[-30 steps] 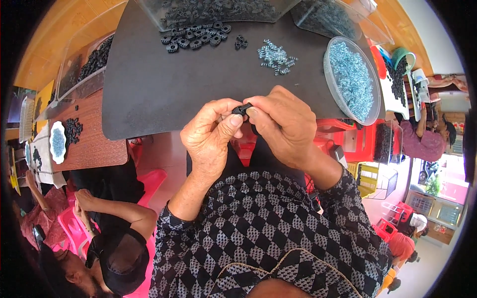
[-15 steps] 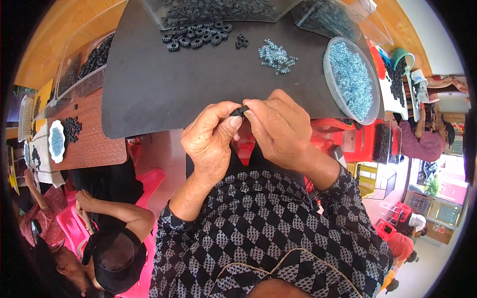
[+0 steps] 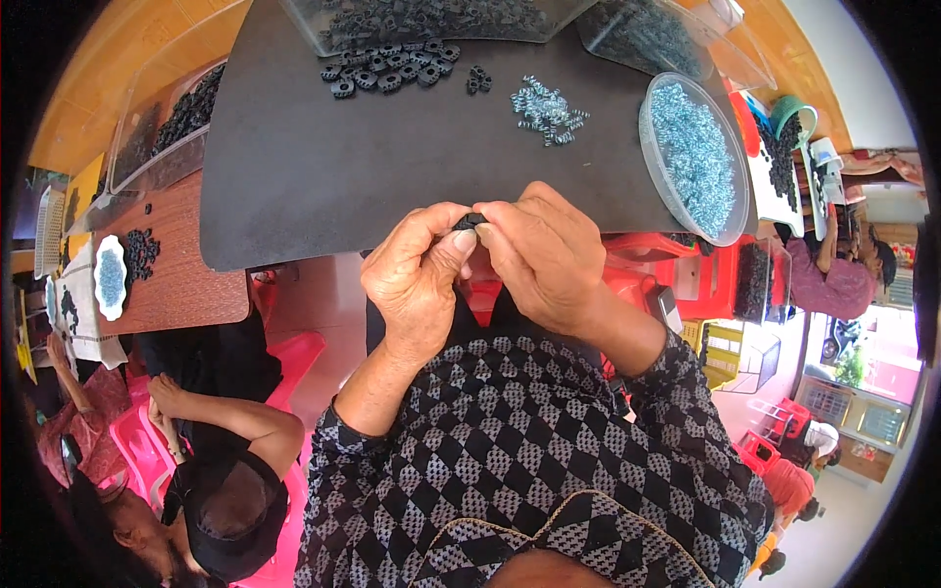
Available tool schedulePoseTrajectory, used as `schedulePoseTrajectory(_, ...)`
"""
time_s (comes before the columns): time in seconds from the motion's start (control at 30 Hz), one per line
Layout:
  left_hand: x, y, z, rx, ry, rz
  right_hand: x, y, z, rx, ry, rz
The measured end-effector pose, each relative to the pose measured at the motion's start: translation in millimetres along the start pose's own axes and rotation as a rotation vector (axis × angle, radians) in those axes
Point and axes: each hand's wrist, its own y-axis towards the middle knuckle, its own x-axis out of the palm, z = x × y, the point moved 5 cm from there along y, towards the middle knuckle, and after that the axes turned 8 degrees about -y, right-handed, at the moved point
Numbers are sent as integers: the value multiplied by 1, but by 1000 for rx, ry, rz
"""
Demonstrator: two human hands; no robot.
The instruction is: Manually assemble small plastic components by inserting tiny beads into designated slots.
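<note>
Nearest me, at six o'clock, is the wearer's black-and-grey diamond-patterned shirt (image 3: 549,431). Beyond it two bare hands meet, and I take their meeting point as the clock's centre. There, near the front edge of the dark worktop (image 3: 314,186), is a small black piece (image 3: 469,223). The left hand (image 3: 407,279), between seven and eight, has thumb and fingers clamped on it; the right hand (image 3: 544,260), at four, pinches its other end. The fingers hide most of its shape from me. On the worktop lie a loose heap of springs (image 3: 547,113) at one, a little cluster of black bits (image 3: 478,80) at twelve, and a pile of black parts (image 3: 392,69) at eleven. Farther out, a round tub (image 3: 646,137) full of springs sits between two and three, and a clear bin (image 3: 318,41) stands just before twelve.
</note>
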Motion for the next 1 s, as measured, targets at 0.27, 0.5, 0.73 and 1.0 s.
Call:
schedulePoseTrajectory(0.27,0,1,4,102,148,-20,-1,1,2,58,16,-26)
schedulePoseTrajectory(0.5,1,4,0,-42,-125,-26,-7,7,8,251,130,-89)
schedulePoseTrajectory(0.73,-1,4,-1,-54,-128,-34,-9,7,9,225,132,-132)
schedulePoseTrajectory(1.0,-3,4,-2,-31,-74,-42,-6,8,9,203,120,-98)
